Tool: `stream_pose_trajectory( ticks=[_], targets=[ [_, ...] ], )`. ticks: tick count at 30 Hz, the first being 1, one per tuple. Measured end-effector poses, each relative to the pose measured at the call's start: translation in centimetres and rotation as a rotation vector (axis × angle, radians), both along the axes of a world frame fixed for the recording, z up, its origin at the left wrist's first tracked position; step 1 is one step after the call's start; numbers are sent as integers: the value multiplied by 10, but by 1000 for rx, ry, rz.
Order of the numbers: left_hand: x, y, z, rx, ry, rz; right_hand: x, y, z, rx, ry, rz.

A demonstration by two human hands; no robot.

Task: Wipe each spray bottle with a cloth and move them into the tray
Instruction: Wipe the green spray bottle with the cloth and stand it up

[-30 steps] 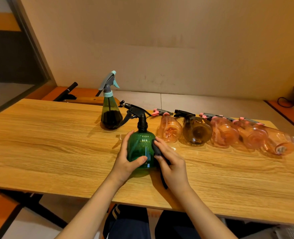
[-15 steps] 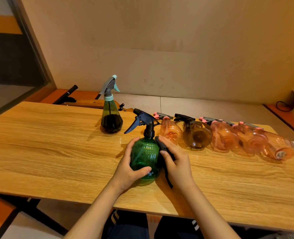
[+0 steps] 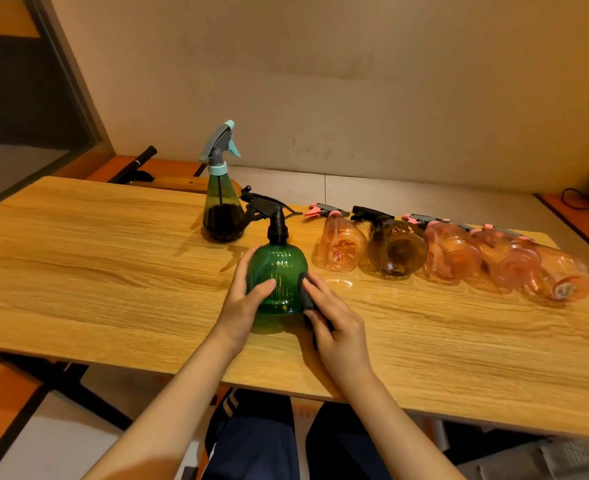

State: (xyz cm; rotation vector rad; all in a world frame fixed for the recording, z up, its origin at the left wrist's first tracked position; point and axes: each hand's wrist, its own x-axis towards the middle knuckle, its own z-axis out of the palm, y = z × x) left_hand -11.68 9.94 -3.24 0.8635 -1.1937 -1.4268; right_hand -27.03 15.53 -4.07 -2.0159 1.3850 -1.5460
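1. Left hand (image 3: 243, 306) is gripping the green bottle (image 3: 277, 278), upright at table (image 3: 113, 271) centre.
2. Right hand (image 3: 334, 323) is pinching the dark cloth (image 3: 307, 295) against its 3 o'clock side; wiping step.
3. Next: placing it; tray isn't visible.
4. Five bottles (image 3: 452, 252) are lying at 2 o'clock.

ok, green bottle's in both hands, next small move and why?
Probably draw the dark cloth under the right hand further round the green bottle. The left hand holds it upright, and the cloth touches only its right side.
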Motion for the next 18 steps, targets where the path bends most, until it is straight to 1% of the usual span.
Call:
stream_pose_trajectory(
  ticks=[3, 6, 9, 13, 18],
  targets=[
    [1, -2, -1, 75, 81, 4, 1, 1, 0, -17, 39, 21],
    [2, -3, -1, 101, 157, -2, 1, 2, 1, -30, 60, 35],
    [4, -4, 2, 124, 190, -26, 1, 2, 2, -29, 40, 33],
    [6, -4, 4, 168, 164, -120, -1, 2, 0, -13, -34, -1],
    [5, -1, 6, 145, 88, -127, -3, 1, -2, -20, -60, -26]
  ],
)
